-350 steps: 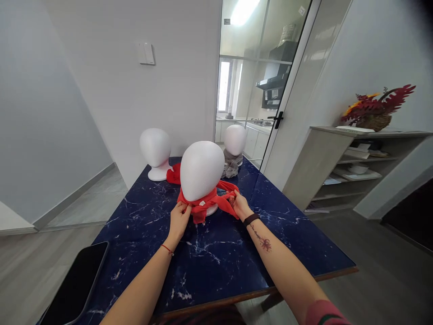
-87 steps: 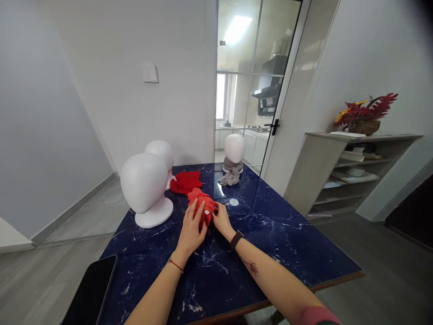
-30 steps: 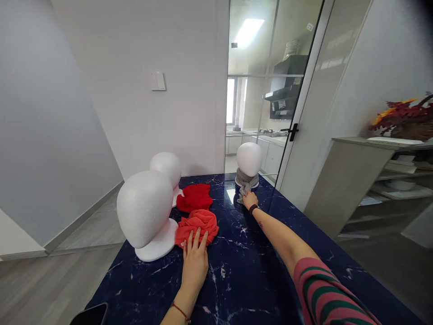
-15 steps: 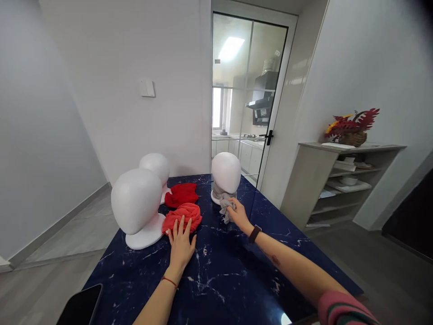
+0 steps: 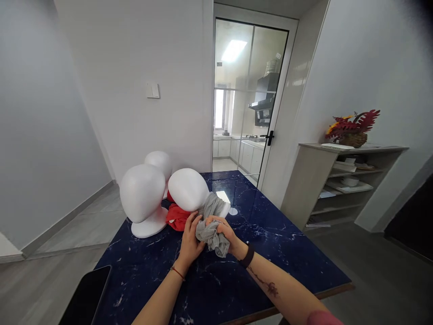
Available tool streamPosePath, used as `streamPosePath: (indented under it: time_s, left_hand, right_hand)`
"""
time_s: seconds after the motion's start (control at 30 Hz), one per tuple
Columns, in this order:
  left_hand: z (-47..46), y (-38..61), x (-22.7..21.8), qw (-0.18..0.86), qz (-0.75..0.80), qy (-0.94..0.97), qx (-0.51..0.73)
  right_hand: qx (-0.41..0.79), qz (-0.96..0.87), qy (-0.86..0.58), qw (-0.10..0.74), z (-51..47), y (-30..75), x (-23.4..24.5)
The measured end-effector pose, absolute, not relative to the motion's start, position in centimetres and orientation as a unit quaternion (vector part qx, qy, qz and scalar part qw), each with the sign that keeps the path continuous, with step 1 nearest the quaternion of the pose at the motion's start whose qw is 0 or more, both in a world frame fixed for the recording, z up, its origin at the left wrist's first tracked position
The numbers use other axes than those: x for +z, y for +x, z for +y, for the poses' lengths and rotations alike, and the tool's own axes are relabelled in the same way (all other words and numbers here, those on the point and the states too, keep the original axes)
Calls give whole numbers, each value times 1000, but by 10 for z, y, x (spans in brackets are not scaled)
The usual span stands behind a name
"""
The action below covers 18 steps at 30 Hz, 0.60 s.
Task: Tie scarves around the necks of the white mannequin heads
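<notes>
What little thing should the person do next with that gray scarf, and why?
Probably ease the gray scarf loose from the tilted white head: the right hand grips its bunched end, the left hand is close against it, and another part remains wrapped below the head.

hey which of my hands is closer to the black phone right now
Left. The left hand, at the edge of the grey scarf, is above and right of the black phone in view. The right hand, holding that scarf, is farther right.
</notes>
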<state>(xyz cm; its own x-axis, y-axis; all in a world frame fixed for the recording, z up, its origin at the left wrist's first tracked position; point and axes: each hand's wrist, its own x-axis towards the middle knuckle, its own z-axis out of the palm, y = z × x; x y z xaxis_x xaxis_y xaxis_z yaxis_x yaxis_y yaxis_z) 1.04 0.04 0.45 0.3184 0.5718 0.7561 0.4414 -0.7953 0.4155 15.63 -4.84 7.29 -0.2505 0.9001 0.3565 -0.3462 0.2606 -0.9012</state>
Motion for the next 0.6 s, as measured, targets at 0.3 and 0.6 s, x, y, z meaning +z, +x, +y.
streamPosePath:
  time_s: [0.3,0.6]
  left_hand:
    - [-3,10,8,53,270,859,432]
    - [-14,19,15,15,209,926,314]
  right_hand:
    - [542,-673,-313,394,-68,194,74]
    - [184,-493,-591,611,5,249,35]
